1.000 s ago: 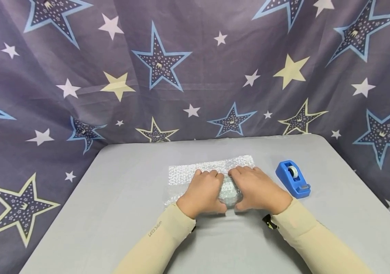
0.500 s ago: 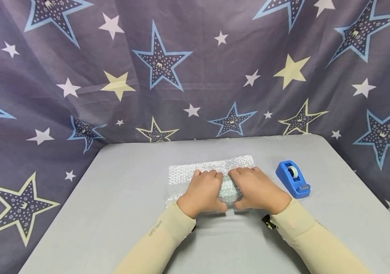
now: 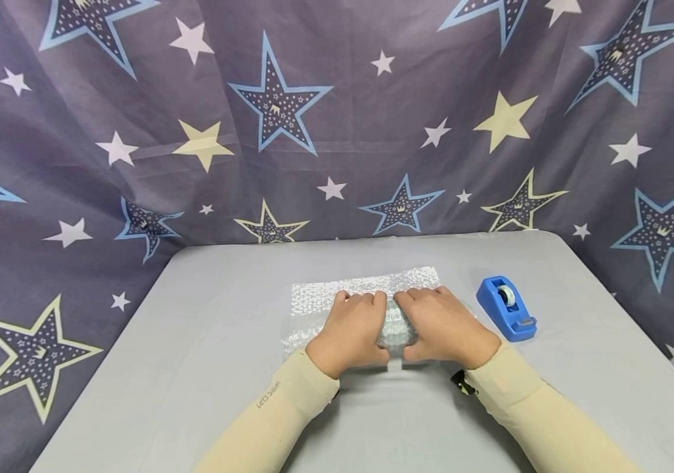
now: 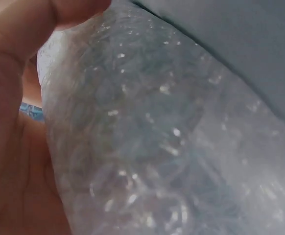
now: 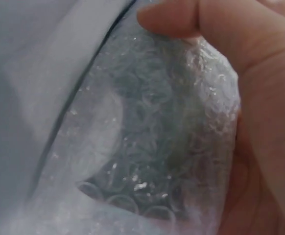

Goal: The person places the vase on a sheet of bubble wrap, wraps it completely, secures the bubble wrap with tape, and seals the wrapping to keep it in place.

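Note:
In the head view, a rolled bundle of clear bubble wrap [image 3: 395, 328] lies between my two hands at mid-table. My left hand [image 3: 353, 334] grips its left part, fingers over the far side and thumb at the near side. The right hand [image 3: 446, 328] holds the right part the same way. A flat stretch of bubble wrap sheet [image 3: 319, 299] extends behind and to the left of the bundle. Both wrist views show thumbs against the layered wrap [image 4: 132, 122]. Something greyish-green shows dimly through it; its kind is hidden. A small whitish strip [image 3: 394, 365] shows below the bundle.
A blue tape dispenser [image 3: 507, 309] with a roll of tape stands to the right of my right hand. The grey-covered table [image 3: 207, 341] ends at the back against a star-patterned curtain [image 3: 337, 131].
Both hands keep their grip on the bundle, with the thumbs shifted very slightly. The whitish strip below it shows a little more. The tape dispenser has stayed put.

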The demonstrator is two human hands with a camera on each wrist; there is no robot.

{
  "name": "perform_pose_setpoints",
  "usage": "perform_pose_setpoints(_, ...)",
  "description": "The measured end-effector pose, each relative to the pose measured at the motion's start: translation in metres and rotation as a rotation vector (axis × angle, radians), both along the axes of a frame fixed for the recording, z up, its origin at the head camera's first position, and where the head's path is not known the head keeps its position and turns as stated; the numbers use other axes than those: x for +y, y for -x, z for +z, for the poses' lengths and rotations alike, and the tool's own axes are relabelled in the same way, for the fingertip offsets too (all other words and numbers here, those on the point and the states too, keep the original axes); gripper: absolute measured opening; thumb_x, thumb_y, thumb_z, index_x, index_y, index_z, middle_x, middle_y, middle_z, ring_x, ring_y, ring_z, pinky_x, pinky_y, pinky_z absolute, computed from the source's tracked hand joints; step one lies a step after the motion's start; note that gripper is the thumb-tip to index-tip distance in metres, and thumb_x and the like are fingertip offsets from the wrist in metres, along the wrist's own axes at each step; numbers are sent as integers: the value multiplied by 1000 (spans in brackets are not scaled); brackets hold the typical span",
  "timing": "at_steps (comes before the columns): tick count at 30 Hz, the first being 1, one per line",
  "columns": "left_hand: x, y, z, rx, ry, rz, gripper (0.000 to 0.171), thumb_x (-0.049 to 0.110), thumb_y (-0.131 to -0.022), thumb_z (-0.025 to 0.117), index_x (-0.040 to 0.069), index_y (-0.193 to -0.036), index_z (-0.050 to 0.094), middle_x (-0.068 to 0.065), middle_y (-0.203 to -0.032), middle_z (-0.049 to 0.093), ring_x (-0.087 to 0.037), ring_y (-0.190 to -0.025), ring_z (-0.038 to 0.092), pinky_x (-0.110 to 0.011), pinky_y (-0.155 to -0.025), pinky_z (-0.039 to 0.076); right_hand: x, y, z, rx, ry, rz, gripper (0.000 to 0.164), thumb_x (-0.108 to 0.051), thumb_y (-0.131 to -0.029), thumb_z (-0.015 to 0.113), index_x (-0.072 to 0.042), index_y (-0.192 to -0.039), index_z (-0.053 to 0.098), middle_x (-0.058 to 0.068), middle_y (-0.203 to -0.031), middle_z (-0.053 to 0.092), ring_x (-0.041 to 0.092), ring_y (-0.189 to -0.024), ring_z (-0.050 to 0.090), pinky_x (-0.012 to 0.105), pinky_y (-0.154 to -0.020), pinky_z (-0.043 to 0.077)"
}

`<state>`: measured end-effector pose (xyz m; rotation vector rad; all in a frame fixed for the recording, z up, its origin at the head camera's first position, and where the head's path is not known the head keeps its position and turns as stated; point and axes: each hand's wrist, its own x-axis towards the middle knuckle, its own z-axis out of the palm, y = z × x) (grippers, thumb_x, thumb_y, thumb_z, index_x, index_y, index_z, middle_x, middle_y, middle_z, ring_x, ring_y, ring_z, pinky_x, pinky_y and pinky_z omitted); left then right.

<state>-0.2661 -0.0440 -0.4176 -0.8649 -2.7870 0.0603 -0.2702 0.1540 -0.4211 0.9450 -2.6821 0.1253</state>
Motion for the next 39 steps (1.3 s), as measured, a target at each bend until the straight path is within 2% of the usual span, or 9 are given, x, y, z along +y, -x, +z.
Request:
perform_pose_setpoints(3,0,-2,1,40,19,6,75,52,-58,87,11,-114,58,-1,-101,63,-22,-93,63,-45,-88,44,0,0,-1,3,3,-2,76,-50,-54,87,-11,-115,63,0,-98,69,21,-90,68,46,-75,49)
perform_pose_setpoints(8,0,-4,2,111,29,-8,78,51,-54,89,10,-116,65,-2,-104,58,-22,-93,56,-42,-82,42,-1,0,-1,2,6,-5,72,-49,-54,86,-11,-111,63,-2,-95,68,20,-86,66,46,-73,49)
perform_pose_setpoints(19,1,-2,0,159,40,-20,76,53,-52,90,10,-111,66,-1,-96,60,-22,-83,59,-40,-77,40,-1,0,-3,7,2,-7,69,-47,-57,84,-10,-111,62,-1,-94,67,22,-87,67,46,-72,50)
perform_pose_setpoints(25,2,-2,0,162,18,-22,75,49,-50,91,11,-106,57,0,-89,60,-21,-78,60,-38,-73,39,-3,-1,-3,2,2,-20,70,-47,-56,84,-10,-111,61,-1,-93,66,21,-86,66,47,-73,49)
perform_pose_setpoints(29,2,-1,-1,155,17,-21,75,50,-50,93,12,-105,57,0,-91,62,-21,-79,61,-39,-73,39,-3,-2,-3,-3,-10,-29,73,-48,-56,86,-10,-114,61,-1,-96,67,22,-88,67,47,-75,48)
perform_pose_setpoints(35,2,-1,-1,147,17,-23,78,49,-52,93,12,-112,60,-1,-97,65,-22,-83,63,-39,-74,40,-1,-2,-1,22,-46,-36,92,-51,-57,88,-3,-130,61,5,-112,72,28,-101,69,51,-85,50)
perform_pose_setpoints(39,2,-1,0,147,12,-21,77,49,-53,91,13,-114,61,-1,-98,65,-22,-84,62,-39,-74,40,0,-3,2,46,-53,-37,95,-52,-56,89,-3,-133,61,7,-120,71,29,-107,68,51,-88,50)
